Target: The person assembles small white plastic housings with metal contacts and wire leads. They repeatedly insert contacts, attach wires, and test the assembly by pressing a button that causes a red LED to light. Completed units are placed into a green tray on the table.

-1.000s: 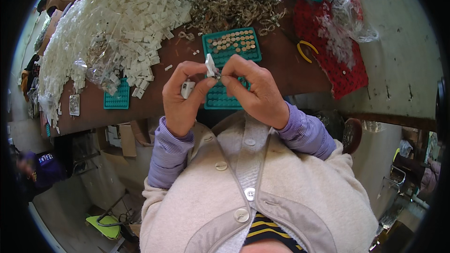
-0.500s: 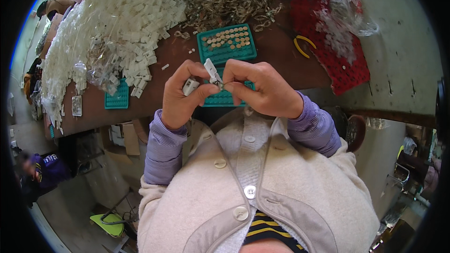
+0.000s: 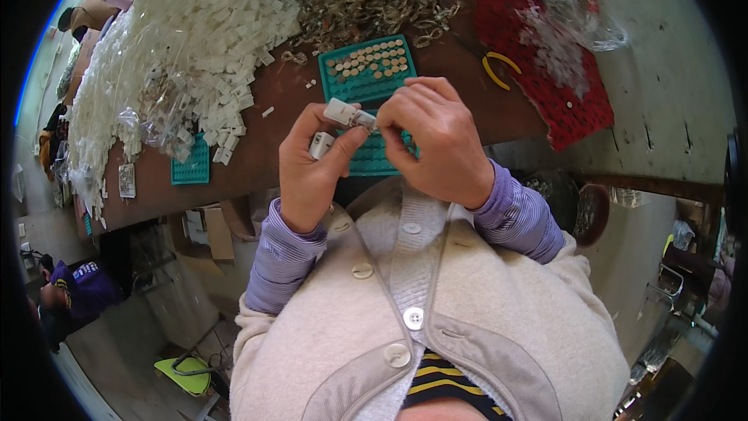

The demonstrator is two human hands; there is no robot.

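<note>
My left hand (image 3: 312, 175) holds a small white plastic housing (image 3: 340, 111) between thumb and forefinger, its inner end facing right. A second white plastic piece (image 3: 320, 145) sits in the same hand, lower against the fingers. My right hand (image 3: 440, 140) is closed, thumb and fingertips pinched at the inner end of the housing; whatever they grip there is too small to make out. Just beyond both hands lies a teal tray (image 3: 354, 93) bearing rows of round, coppery discs. Another teal tray (image 3: 372, 162) is partly hidden beneath my hands.
White plastic pieces (image 3: 210, 39) form a large heap at left. Behind the trays is a pile of thin metal parts (image 3: 374, 8). Yellow-handled pliers (image 3: 496, 72) lie by a red patterned cloth (image 3: 538, 54) at right. A small teal tray (image 3: 192, 162) rests near the heap.
My right hand has turned over, its back now upward and its fingers curled. The housing has tipped from near upright to flatter. The view has shifted slightly.
</note>
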